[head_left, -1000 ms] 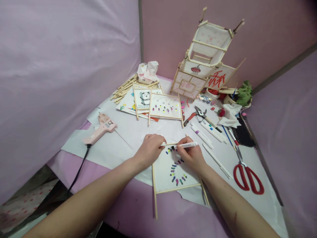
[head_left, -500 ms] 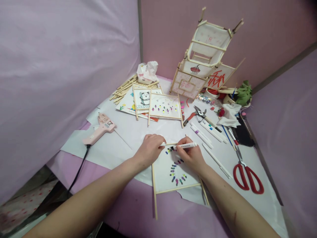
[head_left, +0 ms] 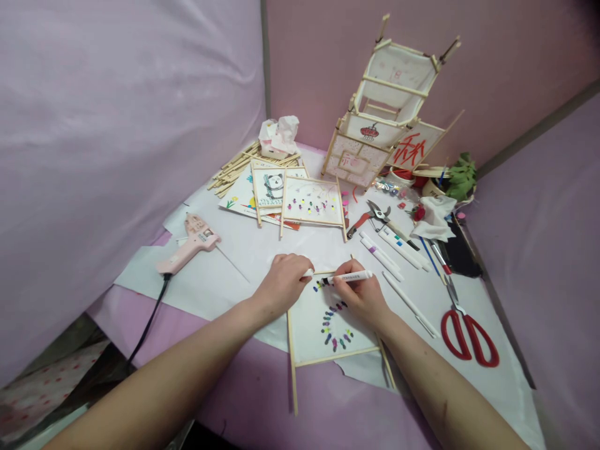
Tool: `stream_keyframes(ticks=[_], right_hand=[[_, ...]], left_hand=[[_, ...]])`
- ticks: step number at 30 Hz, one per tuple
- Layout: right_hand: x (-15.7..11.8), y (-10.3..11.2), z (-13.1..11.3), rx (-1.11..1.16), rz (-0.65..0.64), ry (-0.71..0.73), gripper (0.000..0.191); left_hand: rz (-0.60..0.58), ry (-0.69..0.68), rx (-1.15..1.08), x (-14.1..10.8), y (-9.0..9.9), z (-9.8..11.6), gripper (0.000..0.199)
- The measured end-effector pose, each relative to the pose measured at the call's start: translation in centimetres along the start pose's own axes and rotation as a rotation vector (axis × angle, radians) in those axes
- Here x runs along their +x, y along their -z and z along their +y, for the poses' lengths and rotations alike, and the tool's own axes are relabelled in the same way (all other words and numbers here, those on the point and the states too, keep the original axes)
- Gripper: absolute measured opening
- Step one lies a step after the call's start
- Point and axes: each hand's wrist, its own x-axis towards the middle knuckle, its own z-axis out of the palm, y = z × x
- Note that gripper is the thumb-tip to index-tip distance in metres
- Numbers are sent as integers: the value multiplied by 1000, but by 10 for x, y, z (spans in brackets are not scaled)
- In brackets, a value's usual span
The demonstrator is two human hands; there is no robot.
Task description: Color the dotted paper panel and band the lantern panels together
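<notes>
In my right hand (head_left: 360, 294) is a white marker (head_left: 352, 275), its dark tip pointing left at the upper part of a framed white panel (head_left: 309, 331). Thin wooden sticks edge this panel, and small coloured marks form a curve (head_left: 325, 325) on it, with more marks near the top. My left hand (head_left: 285, 281) is closed at the panel's upper left corner around a small white piece (head_left: 308, 273), which looks like a marker cap. Part of the panel's right side is hidden under my right hand and forearm.
A pink glue gun (head_left: 190, 247) lies left. Behind are framed drawings (head_left: 313, 203), wooden sticks (head_left: 237, 169) and a tall stick-framed structure (head_left: 360, 159). To the right are pliers (head_left: 370, 219), white markers (head_left: 382, 255), red-handled scissors (head_left: 469, 331) and a leafy plant (head_left: 462, 178).
The marker and my right hand have shifted very slightly at the top of the panel. My left hand stays where it was.
</notes>
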Motion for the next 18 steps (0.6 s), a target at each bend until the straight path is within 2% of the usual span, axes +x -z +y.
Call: stream_keyframes(ticks=[18], right_hand=[[-1, 0, 0, 14, -1, 15, 11]], left_hand=[[-13, 14, -3, 1, 1, 2, 11]])
